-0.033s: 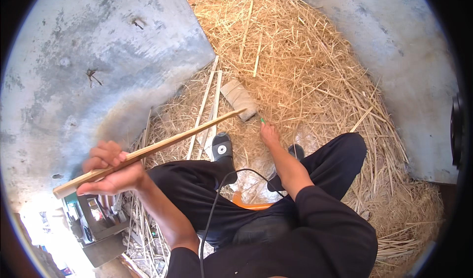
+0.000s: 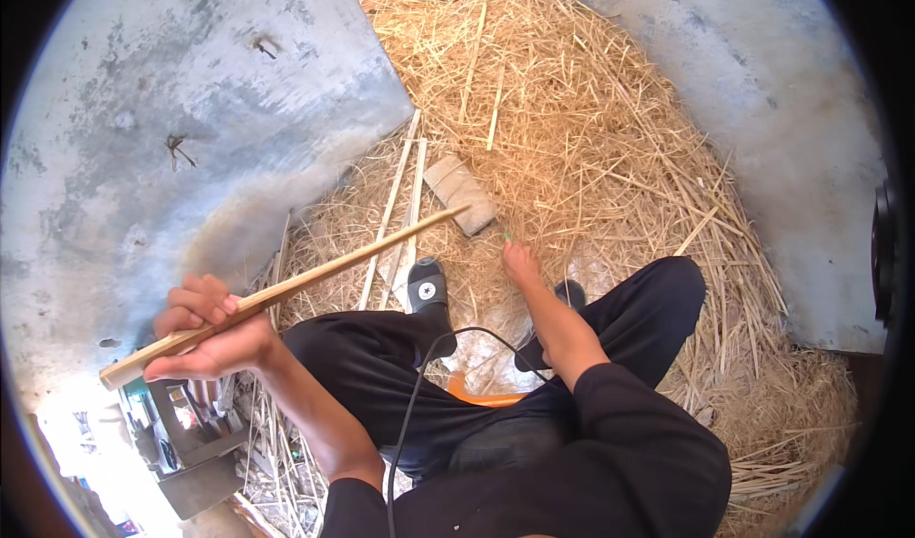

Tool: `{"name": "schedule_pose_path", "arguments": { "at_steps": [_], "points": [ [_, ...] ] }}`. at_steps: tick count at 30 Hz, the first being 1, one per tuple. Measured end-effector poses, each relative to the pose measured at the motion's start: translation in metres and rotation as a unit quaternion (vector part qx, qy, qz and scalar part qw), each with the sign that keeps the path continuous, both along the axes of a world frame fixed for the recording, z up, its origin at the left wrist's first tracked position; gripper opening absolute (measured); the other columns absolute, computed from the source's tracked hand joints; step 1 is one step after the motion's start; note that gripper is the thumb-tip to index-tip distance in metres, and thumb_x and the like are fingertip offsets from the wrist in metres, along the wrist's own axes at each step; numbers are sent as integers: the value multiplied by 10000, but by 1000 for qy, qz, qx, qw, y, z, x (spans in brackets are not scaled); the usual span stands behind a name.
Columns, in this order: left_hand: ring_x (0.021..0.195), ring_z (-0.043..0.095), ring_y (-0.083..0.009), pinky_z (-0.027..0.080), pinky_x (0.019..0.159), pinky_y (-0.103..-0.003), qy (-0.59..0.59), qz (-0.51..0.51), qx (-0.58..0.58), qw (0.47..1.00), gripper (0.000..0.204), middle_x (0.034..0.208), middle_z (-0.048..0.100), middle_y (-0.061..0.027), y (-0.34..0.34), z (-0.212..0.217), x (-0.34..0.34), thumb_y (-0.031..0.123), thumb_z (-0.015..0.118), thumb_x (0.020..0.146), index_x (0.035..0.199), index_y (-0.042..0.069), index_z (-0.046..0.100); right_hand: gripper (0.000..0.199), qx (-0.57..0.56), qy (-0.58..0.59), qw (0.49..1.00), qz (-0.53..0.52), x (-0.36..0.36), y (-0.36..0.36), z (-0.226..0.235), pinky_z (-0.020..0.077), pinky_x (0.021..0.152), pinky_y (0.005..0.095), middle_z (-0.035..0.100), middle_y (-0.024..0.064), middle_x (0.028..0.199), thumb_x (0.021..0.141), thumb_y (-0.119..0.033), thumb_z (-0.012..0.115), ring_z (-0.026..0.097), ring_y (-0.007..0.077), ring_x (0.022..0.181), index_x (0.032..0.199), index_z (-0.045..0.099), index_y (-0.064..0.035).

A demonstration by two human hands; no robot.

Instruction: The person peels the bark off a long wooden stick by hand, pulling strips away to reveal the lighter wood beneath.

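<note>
A long, pale bamboo strip (image 2: pixel 315 273) slants up from the lower left, its narrow tip near the middle of the view. My left hand (image 2: pixel 214 333) is closed round its thick lower end, palm up with the fingers curled over. Beyond my knees, my right hand (image 2: pixel 520 260) is closed on a small tool with a green handle (image 2: pixel 506 237); most of it is hidden by the fingers and I cannot make out its blade or head. Just past the strip's tip lies a grey-brown rectangular block (image 2: pixel 459 193), apart from my right hand.
A large heap of shavings (image 2: pixel 591 109) spreads ahead and to the right. Thin strips (image 2: pixel 389 219) lie beside my slippered left foot (image 2: pixel 427 285). Grey walls (image 2: pixel 238 81) stand on both sides. A rack of tools (image 2: pixel 186 433) is at lower left; a black cable (image 2: pixel 408 405) crosses my lap.
The strip has shifted slightly, its tip a little to the left and up. My left hand moved slightly left with it. My right hand stays nearly in place, with less green showing.
</note>
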State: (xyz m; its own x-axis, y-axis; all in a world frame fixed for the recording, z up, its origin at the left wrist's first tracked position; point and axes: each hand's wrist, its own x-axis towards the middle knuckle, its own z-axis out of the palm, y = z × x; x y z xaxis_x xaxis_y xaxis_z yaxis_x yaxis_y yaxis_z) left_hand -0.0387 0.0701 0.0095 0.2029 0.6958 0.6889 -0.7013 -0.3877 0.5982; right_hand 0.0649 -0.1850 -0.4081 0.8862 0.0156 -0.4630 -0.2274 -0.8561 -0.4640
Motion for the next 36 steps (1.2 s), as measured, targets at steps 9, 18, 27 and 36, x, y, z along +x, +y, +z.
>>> {"name": "schedule_pose_path", "arguments": {
  "at_steps": [9, 18, 27, 36],
  "points": [
    [406, 287, -100, 221, 340, -210, -28, -131, 81, 988, 705, 475, 331, -37, -45, -18, 23, 707, 123, 848, 629, 80, 360, 487, 233, -64, 965, 105, -4, 4, 155, 436, 608, 447, 570, 189, 700, 958, -368, 253, 566, 322, 641, 846, 532, 16],
    [411, 266, -108, 218, 395, -212, -60, -185, 155, 969, 730, 484, 388, -62, -77, -26, 20, 728, 140, 826, 662, 61, 385, 386, 307, -185, 922, 145, -83, 33, 260, 378, 510, 480, 481, 224, 548, 960, -318, 305, 496, 407, 522, 802, 463, -4],
    [424, 257, -110, 224, 431, -234, -41, -174, 167, 970, 720, 463, 400, -60, -89, -28, 13, 733, 159, 827, 671, 74, 405, 425, 190, -135, 964, 126, -47, 28, 205, 443, 596, 533, 566, 286, 638, 954, -340, 315, 563, 460, 611, 849, 524, 15],
    [436, 244, -118, 220, 427, -236, -39, -208, 149, 966, 733, 466, 389, -64, -90, -29, 7, 748, 172, 813, 613, 68, 361, 472, 109, -128, 980, 110, -10, 24, 105, 475, 624, 502, 592, 267, 686, 947, -375, 308, 603, 401, 660, 892, 567, 15]
  ]
}}
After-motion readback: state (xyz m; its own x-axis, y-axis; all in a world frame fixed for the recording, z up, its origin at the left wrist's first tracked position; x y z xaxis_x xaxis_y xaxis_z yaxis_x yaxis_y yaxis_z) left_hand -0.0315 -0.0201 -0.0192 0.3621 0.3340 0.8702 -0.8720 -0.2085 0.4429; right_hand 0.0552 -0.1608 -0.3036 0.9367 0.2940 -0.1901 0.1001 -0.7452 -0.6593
